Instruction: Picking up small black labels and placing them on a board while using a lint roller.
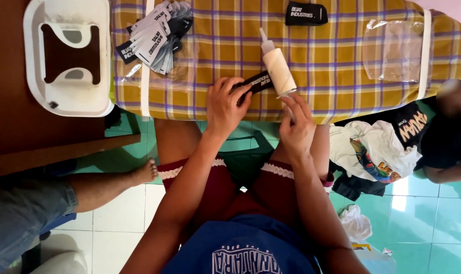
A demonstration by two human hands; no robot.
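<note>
Hands work at the near edge of a padded board covered in yellow cloth checked with purple and white lines [337,56], seen from the head camera. The left hand [226,104] lies flat, its fingers [240,96] curled down on a small black woven label with white lettering [258,81], pinning it to the cloth. The right hand [297,124] pinches the base of a slim cream-white glue bottle with a pointed nozzle [277,66], fingers closed round its lower end; the bottle leans across the board with the nozzle pointing toward the far edge.

To do this step well, I judge the label should stay pressed flat and square, and the bottle be squeezed gently so only a thin line comes out.

Toward the board's left end lies a fanned stack of black and white rectangular tags [154,38]. One more black label with white print [305,13] sits at the far edge. A clear plastic sleeve [393,48] rests near the right end.

Left of the board, a white plastic tray with a dark brown cut-out shape [68,56] sits on a brown wooden table [38,137]. A pile of printed shirts, white and black [377,152], lies on the green tiled floor [443,213]. Another person's bare leg and foot [119,182] reaches in from the left.
</note>
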